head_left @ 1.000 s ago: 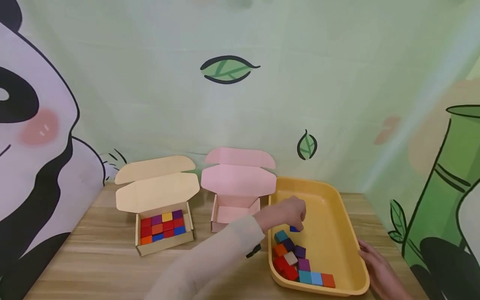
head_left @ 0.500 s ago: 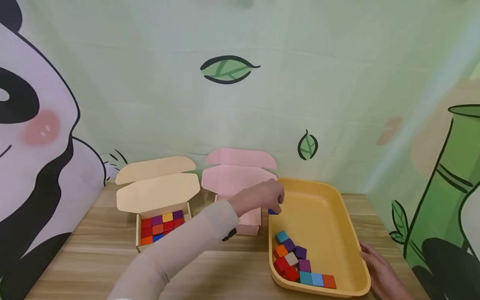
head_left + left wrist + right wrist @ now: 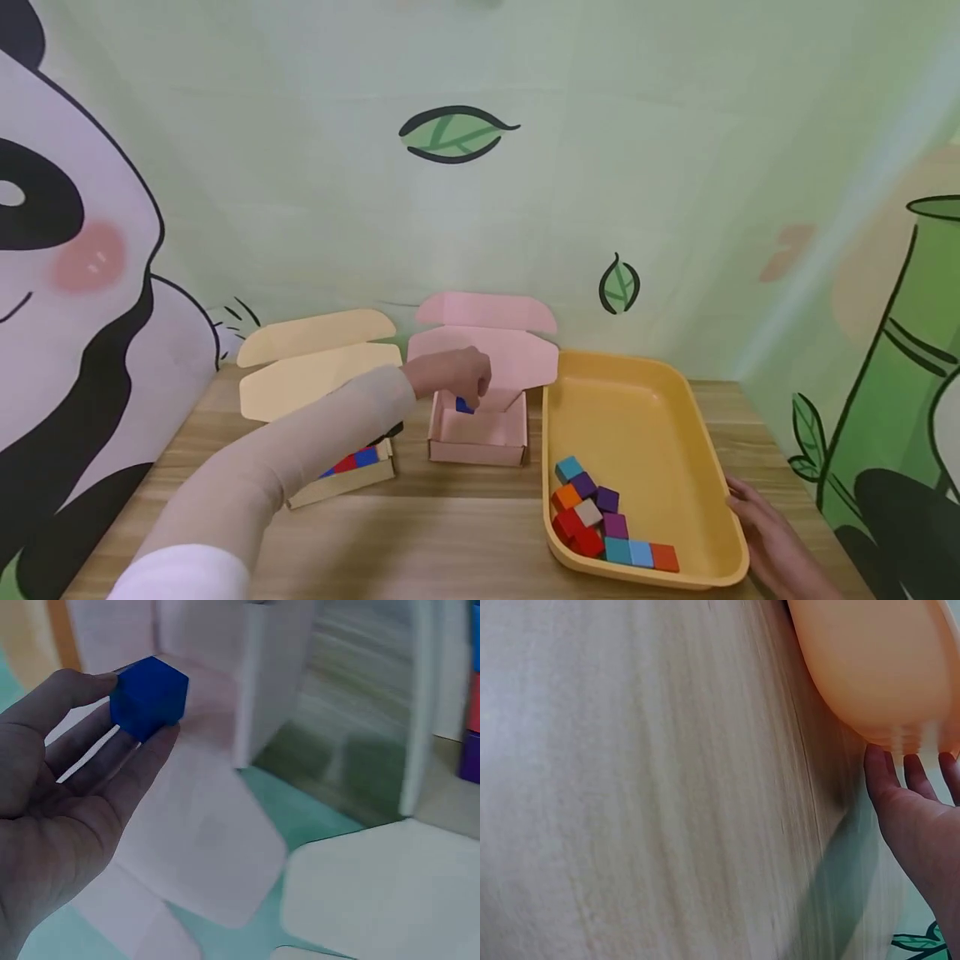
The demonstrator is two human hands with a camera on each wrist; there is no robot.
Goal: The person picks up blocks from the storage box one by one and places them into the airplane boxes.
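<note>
Blue cube is in the left hand, pinch grip, over the pink box; placing step, I'd guess, so lower and let go. Right hand just touches the yellow tray, fingers straightish.

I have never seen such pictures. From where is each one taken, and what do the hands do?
No machine is working here: it is a person, bare-handed. The wide picture comes from a camera on the head; the two closer ones come from cameras on the wrists. On the wooden table stand an open pink box, an open cream box partly hidden by the sleeve, and a yellow tray holding loose cubes. The left hand pinches a blue cube at the pink box. The right hand touches the tray's edge.
</note>
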